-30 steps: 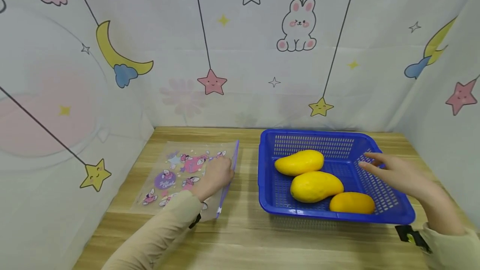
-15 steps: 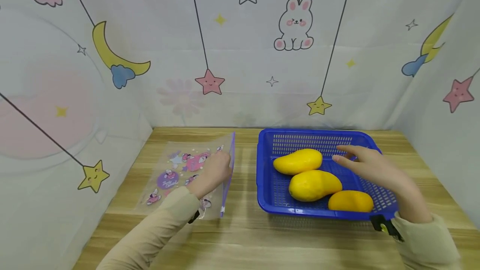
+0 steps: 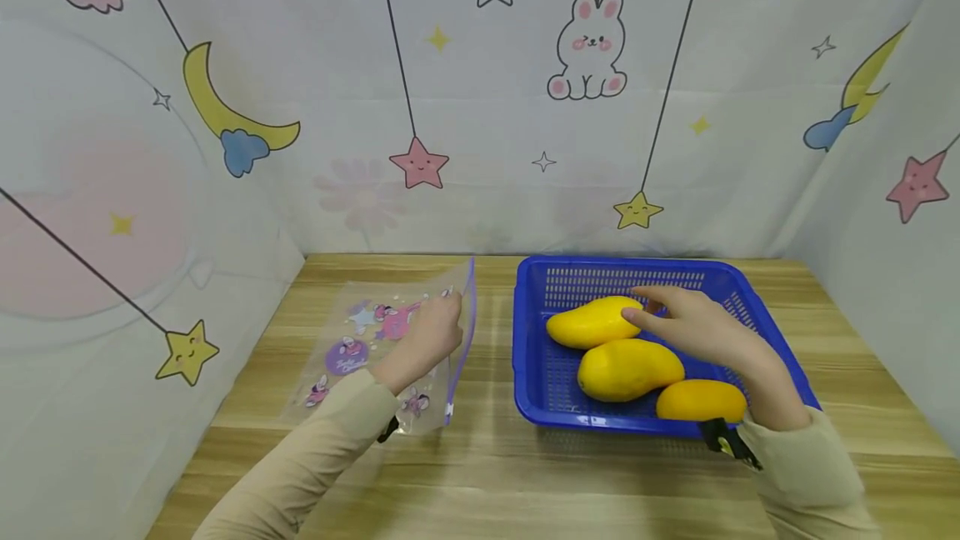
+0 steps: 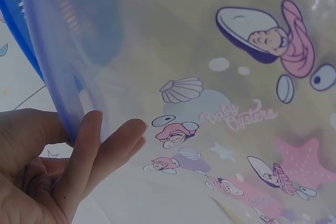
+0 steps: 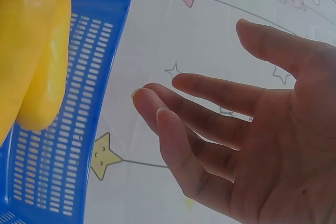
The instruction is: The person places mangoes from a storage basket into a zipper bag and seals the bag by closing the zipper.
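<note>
A clear zip bag point(image 3: 367, 340) printed with pink cartoon figures lies on the wooden table at left. My left hand point(image 3: 438, 323) pinches its blue zip edge point(image 4: 52, 56) between thumb and fingers point(image 4: 115, 140) and holds that edge raised. To the right stands a blue plastic basket point(image 3: 600, 277) with three yellow mangoes. My right hand point(image 3: 637, 307) hovers open over it. Its fingers point(image 5: 210, 95) are spread, with the tips at the right end of the far mango point(image 3: 592, 322). The middle mango point(image 3: 628, 369) and the near mango point(image 3: 701, 400) lie below the palm.
A curtain point(image 3: 480, 107) printed with stars, moons and rabbits closes off the table at the back and on both sides. Bare wood point(image 3: 525, 482) shows in front of the bag and the basket, and a narrow strip runs between them.
My right hand has moved left from the basket's right rim to above the mangoes. My left hand has lifted the bag's zip edge a little.
</note>
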Available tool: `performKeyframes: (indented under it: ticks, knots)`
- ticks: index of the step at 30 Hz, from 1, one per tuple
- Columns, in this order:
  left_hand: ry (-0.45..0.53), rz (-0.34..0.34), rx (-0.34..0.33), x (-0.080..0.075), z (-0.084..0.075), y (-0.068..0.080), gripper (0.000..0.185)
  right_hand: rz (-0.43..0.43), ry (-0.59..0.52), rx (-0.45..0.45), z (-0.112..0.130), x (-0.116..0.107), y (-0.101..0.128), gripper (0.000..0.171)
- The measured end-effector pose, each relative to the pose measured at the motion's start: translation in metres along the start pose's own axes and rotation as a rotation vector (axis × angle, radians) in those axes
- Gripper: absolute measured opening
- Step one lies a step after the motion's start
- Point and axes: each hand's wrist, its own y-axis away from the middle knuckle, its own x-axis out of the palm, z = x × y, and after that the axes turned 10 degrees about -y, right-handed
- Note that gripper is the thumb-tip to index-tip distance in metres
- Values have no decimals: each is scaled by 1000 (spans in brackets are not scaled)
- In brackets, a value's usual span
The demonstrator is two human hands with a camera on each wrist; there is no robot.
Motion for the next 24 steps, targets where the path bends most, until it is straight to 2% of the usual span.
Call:
performKeyframes:
  ticks: [7, 10, 13, 16, 24]
  knots:
    - [17, 31, 4, -6, -2, 0, 11, 24, -9, -16, 6, 9, -7, 60]
    - [20, 48, 8, -9, -2, 1, 20, 16, -9, -21, 6, 12, -10, 59]
    - [38, 66, -6, -12, -2, 0, 21, 7, -7, -27, 8, 15, -12, 58]
    - [74, 86, -32, -15, -2, 0, 14, 1, -7, -29, 12, 18, -15, 57]
    - [90, 66, -36, -23, -2, 0, 13, -1, -22, -42, 27, 31, -25, 56]
